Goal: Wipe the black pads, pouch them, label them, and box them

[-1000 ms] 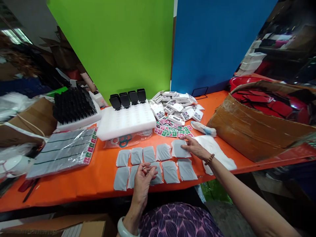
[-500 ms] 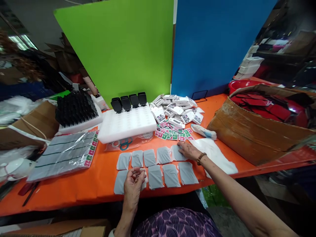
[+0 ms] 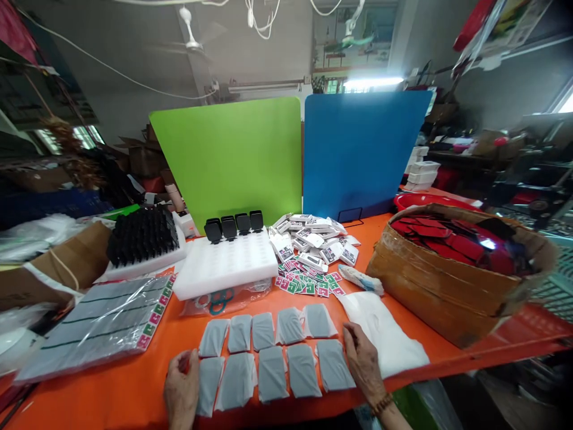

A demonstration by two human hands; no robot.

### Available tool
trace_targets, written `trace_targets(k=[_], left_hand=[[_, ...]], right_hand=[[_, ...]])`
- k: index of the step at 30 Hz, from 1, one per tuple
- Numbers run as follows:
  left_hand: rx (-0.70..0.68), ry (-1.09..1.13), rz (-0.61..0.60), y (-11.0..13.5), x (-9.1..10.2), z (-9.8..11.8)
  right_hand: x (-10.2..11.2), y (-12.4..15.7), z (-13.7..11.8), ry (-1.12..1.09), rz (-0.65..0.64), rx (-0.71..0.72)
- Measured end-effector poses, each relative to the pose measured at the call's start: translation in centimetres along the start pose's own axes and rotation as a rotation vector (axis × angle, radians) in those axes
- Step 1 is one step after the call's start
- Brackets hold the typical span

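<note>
My left fingers curl loosely with a narrow thumb gap; my right hand's (image 3: 363, 361) closure I cannot tell. Ten flat grey rectangular pieces with filmy white edges (image 3: 274, 373) lie at six o'clock on the smooth orange table (image 3: 111, 388), my left hand (image 3: 181, 382) at nine o'clock beside them.

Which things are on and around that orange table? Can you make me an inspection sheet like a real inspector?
Surface: orange tabletop, crowded towards the back.
Job's things: ten grey pieces, two rows of five.
Clutter: heap of white boxes; white foam block bearing black pieces; cardboard box holding red pieces.
Hands: left hand beside the rows' left end, right hand beside their right end; grip unclear.
Cables: white cables hanging overhead.
Surroundings: green panel and blue panel standing behind.
</note>
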State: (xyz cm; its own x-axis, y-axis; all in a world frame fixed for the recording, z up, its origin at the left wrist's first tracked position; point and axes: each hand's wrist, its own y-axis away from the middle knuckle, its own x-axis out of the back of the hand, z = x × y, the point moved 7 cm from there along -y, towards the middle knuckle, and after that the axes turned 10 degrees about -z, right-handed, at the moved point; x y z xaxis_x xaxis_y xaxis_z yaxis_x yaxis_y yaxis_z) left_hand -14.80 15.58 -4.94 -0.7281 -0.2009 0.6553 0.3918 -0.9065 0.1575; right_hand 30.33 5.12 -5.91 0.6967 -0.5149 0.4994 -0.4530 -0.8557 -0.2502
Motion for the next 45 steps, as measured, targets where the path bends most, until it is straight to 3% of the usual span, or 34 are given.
trace_targets(k=[7, 17, 45], left_hand=[[0.052, -0.210, 0.069, -2.3, -0.1, 0.6], [-0.044, -0.401, 0.082, -1.3, -1.1, 1.5], [-0.073, -0.507, 0.093, -1.3, -2.1, 1.3]], right_hand=[[-0.3, 0.1, 0.2, 0.046, 0.092, 0.066], [-0.7, 0.4, 0.8, 0.128, 0.064, 0.062], [-0.8, 0.5, 0.8, 0.221, 0.032, 0.107]])
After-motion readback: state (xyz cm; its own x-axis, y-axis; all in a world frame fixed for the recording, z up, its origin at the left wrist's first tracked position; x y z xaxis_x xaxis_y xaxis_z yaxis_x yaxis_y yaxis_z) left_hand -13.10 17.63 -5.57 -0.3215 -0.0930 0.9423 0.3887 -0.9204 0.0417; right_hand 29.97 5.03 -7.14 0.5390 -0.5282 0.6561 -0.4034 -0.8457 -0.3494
